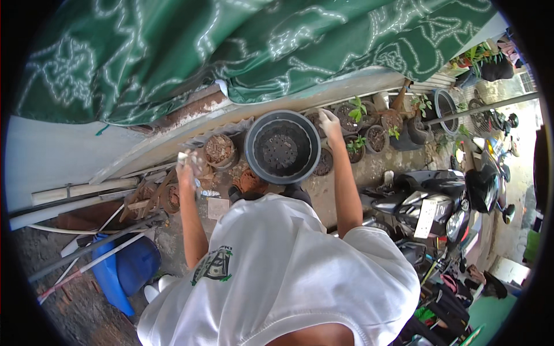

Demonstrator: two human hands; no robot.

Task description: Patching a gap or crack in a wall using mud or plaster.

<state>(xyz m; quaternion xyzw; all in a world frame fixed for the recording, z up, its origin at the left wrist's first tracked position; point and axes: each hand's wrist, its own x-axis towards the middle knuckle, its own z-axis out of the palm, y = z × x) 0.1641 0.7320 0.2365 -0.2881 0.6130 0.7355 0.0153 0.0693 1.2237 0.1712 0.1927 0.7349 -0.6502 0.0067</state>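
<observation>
A large black plastic pot (279, 147) stands in front of me, its inside bare down to the drain holes in its base. To its left, my left hand (188, 164) is raised beside a smaller pot of reddish-brown, chunky soil (219, 150). Motion smears its fingers, and something white covers part of them. My right hand (330, 124), in a whitish glove, hovers just past the black pot's right rim, apart from it. Its fingers point away from me and nothing shows in them. Below the black pot, a terracotta-coloured clump (251, 181) lies near my feet.
Several potted plants (356, 144) line the wall on the right. A green patterned cloth (277, 46) hangs ahead. Motorcycles (427, 202) stand at right. At left are a blue plastic container (124, 265), long pipes (86, 190) and a small tile (218, 208).
</observation>
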